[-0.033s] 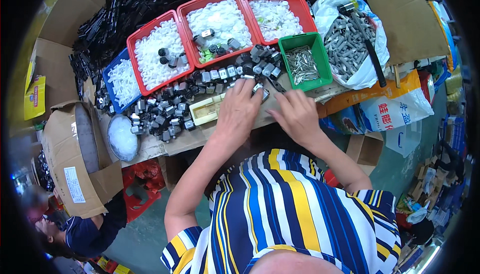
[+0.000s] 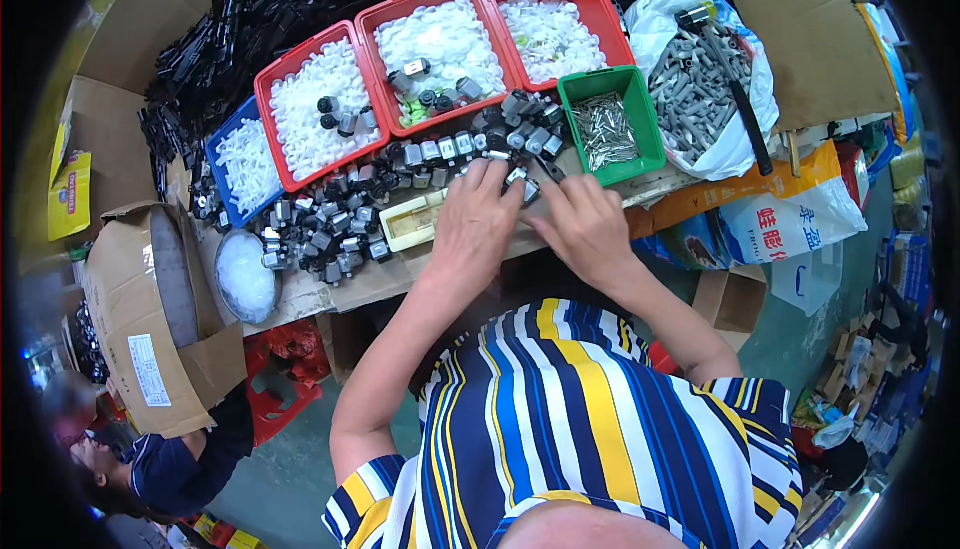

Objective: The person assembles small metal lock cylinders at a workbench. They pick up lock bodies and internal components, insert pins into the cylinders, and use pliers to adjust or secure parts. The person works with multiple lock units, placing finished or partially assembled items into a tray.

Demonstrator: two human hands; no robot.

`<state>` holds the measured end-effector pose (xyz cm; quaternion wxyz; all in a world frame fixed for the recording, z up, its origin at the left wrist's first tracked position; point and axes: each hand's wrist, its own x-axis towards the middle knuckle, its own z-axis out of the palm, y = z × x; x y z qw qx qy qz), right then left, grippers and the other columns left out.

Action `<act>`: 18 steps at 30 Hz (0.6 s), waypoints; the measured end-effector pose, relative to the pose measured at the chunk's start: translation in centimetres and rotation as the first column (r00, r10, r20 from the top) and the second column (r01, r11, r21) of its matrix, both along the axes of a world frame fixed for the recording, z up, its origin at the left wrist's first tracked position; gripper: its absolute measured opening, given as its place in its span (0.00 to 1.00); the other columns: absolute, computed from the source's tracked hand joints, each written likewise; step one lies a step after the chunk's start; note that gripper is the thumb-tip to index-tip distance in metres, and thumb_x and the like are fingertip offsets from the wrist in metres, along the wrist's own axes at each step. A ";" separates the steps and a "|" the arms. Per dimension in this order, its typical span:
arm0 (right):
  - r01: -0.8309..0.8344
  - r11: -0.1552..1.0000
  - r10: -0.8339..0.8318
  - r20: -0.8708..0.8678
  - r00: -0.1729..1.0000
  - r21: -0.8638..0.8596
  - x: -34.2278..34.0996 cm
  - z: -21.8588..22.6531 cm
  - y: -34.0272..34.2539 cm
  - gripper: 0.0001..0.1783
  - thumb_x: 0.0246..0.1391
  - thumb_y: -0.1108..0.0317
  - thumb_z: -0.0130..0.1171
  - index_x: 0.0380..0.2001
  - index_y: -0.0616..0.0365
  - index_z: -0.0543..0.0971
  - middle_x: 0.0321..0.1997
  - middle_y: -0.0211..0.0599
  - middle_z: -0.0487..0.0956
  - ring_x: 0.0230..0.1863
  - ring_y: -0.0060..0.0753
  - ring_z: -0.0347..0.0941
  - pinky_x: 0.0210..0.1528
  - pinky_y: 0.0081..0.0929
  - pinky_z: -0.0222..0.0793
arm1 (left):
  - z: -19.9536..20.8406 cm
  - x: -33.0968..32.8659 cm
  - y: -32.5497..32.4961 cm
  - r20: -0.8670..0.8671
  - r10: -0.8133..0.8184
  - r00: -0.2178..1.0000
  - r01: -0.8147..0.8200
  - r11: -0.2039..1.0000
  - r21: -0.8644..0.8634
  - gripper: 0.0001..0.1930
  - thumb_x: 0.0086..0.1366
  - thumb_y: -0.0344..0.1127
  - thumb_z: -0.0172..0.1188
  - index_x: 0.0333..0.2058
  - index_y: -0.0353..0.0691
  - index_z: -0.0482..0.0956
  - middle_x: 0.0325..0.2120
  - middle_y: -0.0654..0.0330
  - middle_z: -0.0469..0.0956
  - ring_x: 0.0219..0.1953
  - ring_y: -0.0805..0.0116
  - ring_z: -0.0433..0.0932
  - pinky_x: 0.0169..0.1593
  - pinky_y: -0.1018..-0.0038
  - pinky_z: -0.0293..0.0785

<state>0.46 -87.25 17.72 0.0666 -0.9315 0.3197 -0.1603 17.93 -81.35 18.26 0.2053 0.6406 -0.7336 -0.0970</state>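
Note:
My left hand (image 2: 472, 229) and my right hand (image 2: 588, 227) meet over the front of a cardboard-topped table (image 2: 330, 289). Their fingertips pinch a small black-and-silver part (image 2: 522, 184) between them. Just beyond the fingers lies a long heap of the same parts (image 2: 330, 224). A small cream tray (image 2: 410, 221) sits by my left hand. A green bin (image 2: 645, 114) of metal pins stands just past my right hand.
Three red bins (image 2: 262, 109) (image 2: 368, 29) (image 2: 600, 9) and a blue bin (image 2: 215, 149) hold white caps. A white bag (image 2: 650, 29) of grey parts with a hammer (image 2: 735, 89) lies at right. Black strips (image 2: 250, 19) are piled behind. An open carton (image 2: 140, 319) and another person (image 2: 160, 464) are at lower left.

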 end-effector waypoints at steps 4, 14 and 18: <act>-0.009 1.000 0.010 -0.047 0.999 0.020 2.0 -0.4 -0.8 0.18 0.45 0.61 0.68 0.37 0.57 0.76 0.34 0.34 0.74 0.39 0.36 0.72 0.35 0.35 0.62 | 0.3 0.2 0.2 0.091 0.021 0.996 -0.017 0.999 -0.043 0.17 0.53 0.27 0.59 0.43 0.38 0.81 0.42 0.56 0.72 0.47 0.58 0.70 0.46 0.64 0.65; -0.188 0.949 0.131 0.225 0.965 0.253 1.2 2.2 -1.3 0.24 0.47 0.77 0.60 0.51 0.61 0.75 0.42 0.43 0.75 0.45 0.45 0.73 0.46 0.39 0.68 | -0.8 0.7 0.9 -0.389 0.048 0.920 -0.123 0.978 -0.169 0.14 0.58 0.27 0.63 0.45 0.38 0.81 0.37 0.58 0.77 0.40 0.63 0.73 0.42 0.68 0.69; -0.416 0.856 0.324 0.309 0.894 0.308 3.3 3.7 -2.2 0.26 0.47 0.80 0.59 0.53 0.61 0.74 0.45 0.44 0.76 0.46 0.47 0.73 0.49 0.39 0.70 | -0.2 1.2 2.7 -0.903 0.317 0.290 -0.135 0.948 0.289 0.14 0.66 0.33 0.64 0.48 0.33 0.80 0.33 0.64 0.81 0.33 0.82 0.75 0.35 0.79 0.71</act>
